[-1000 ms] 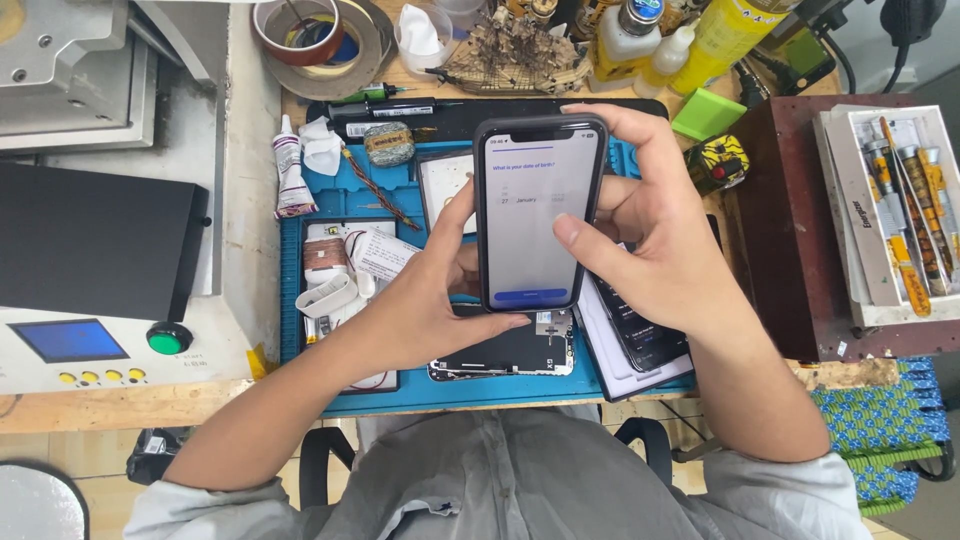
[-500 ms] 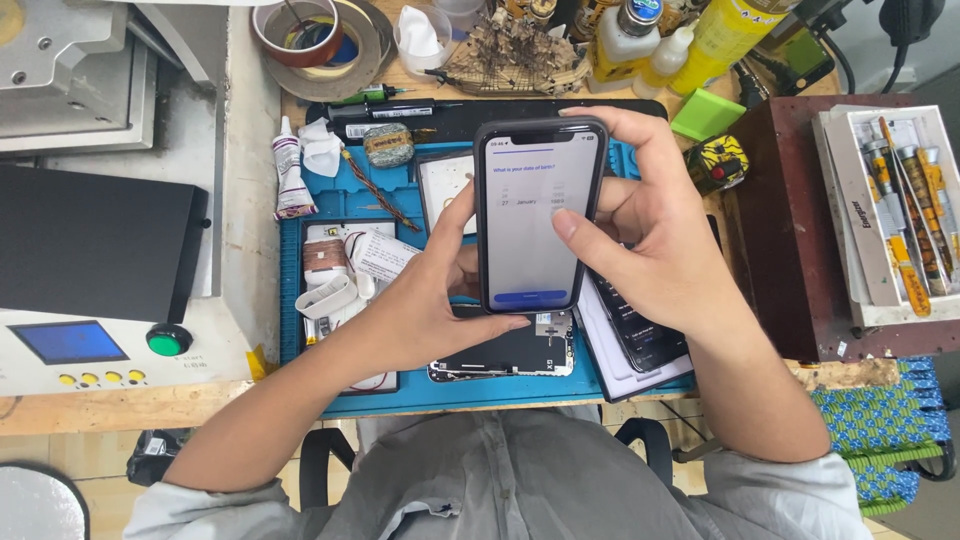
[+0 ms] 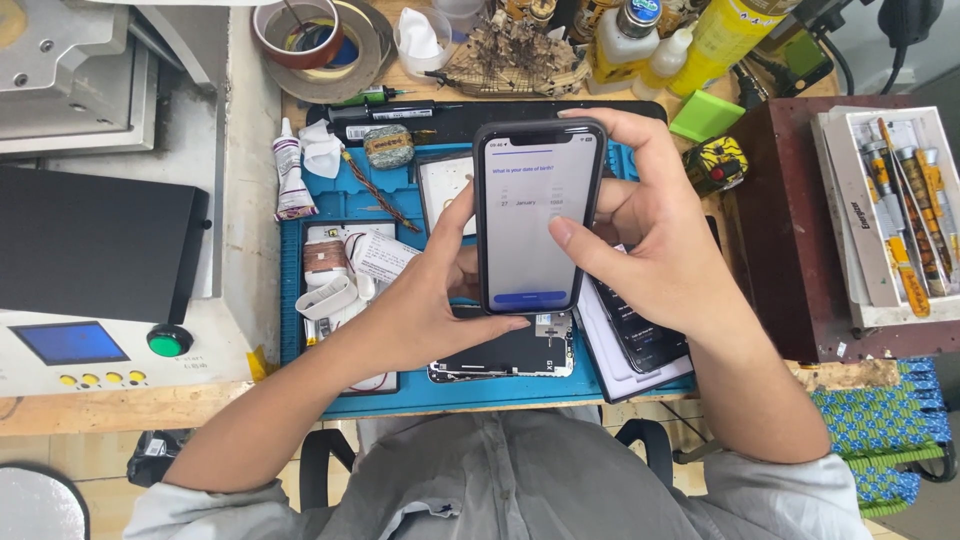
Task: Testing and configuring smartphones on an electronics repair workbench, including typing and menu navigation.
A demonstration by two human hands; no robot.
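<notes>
Yellow bottles (image 3: 722, 35) stand at the counter's (image 3: 150, 410) far edge beyond a green pad (image 3: 706, 115), while above the blue mat (image 3: 330, 195) both hands grip a lit smartphone (image 3: 535, 215), left hand (image 3: 425, 305) underneath, right hand (image 3: 660, 235) thumbing its screen.

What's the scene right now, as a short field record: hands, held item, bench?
held item: phone, upright, lit white screen facing the camera
left hand: left hand grips the phone's lower left edge, thumb under its bottom edge
right hand: right hand wraps the phone's right side, fingers over the top corner, thumb on the screen
under the hands: opened phone lying flat on a blue mat
bench left: grey machine with a green button
bench back: tape rolls, bottles
bench right: tray of tools
</notes>
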